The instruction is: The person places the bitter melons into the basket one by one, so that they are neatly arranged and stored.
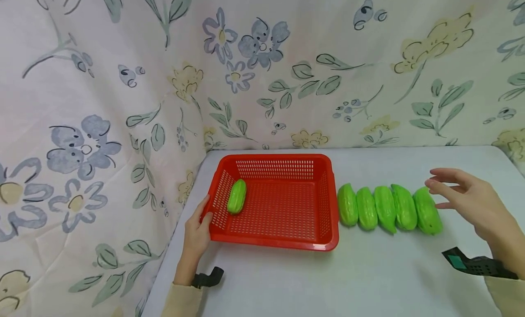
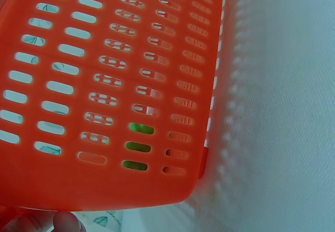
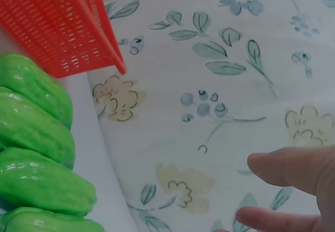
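Observation:
A red plastic basket (image 1: 275,242) with slotted walls sits on the white table, one bumpy green gourd (image 1: 236,196) lying inside near its left wall. My left hand (image 1: 197,232) grips the basket's left rim, thumb over the top edge; in the left wrist view its fingertips (image 2: 67,222) show at the rim. Right of the basket, several glossy green gourds (image 1: 384,208) lie side by side in a row. My right hand (image 1: 471,196) is raised beside the rightmost gourd (image 1: 427,211), fingers apart and loosely bent with nothing between them. The right wrist view shows its thumb (image 3: 288,164) apart from the gourds.
A floral cloth (image 1: 262,103) hangs behind the table and along its left side. The basket stands close to the back and left edges of the white table (image 1: 287,280). Dark straps with devices (image 1: 477,264) are on both wrists.

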Tool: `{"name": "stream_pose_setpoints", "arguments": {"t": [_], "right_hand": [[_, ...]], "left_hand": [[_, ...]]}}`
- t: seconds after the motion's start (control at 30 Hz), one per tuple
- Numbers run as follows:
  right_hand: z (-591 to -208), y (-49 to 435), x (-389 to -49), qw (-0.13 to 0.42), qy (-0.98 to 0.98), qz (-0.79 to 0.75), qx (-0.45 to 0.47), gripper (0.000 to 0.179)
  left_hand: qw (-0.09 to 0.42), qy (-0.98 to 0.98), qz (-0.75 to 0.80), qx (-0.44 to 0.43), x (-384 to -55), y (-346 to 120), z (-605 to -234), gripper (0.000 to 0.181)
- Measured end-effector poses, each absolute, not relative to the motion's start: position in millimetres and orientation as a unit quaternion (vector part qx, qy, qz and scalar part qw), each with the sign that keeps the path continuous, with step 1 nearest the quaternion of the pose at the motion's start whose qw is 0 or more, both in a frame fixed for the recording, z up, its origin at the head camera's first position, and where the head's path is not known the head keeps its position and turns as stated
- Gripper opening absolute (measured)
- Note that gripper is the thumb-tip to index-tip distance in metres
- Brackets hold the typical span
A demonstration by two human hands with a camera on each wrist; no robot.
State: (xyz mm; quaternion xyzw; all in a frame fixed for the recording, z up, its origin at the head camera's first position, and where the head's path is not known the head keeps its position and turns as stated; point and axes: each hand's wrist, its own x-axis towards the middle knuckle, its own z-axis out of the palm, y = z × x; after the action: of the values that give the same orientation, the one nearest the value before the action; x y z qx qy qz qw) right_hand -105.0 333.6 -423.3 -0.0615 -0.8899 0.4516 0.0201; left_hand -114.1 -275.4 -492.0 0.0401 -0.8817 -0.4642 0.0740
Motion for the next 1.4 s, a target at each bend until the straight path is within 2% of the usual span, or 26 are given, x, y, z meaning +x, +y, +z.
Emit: {"name": "stream_pose_setpoints", "arguments": {"t": [0.43, 0.9, 1.2, 1.4], "right_hand": [[-432.0, 344.4, -100.9, 0.03, -0.897, 0.435, -0.074, 0.063], [-469.2, 359.2, -110.0, -0.014, -0.967, 0.246, -0.057, 0.07], [-487.6, 364.1, -115.6, -0.071, -0.959, 0.272, -0.028, 0.075], [-491.4, 363.5, -118.0, -0.077, -0.96, 0.266, -0.028, 0.076]], "left_hand": [[0.07, -0.878, -0.472, 0.04, -113.8, -275.8, -491.3, 0.054], [0.078, -0.88, -0.467, 0.034, -112.9, -275.1, -490.3, 0.053], [0.083, -0.881, -0.465, 0.036, -112.1, -275.7, -491.8, 0.052], [0.084, -0.879, -0.468, 0.032, -113.4, -275.5, -492.6, 0.052]]}}
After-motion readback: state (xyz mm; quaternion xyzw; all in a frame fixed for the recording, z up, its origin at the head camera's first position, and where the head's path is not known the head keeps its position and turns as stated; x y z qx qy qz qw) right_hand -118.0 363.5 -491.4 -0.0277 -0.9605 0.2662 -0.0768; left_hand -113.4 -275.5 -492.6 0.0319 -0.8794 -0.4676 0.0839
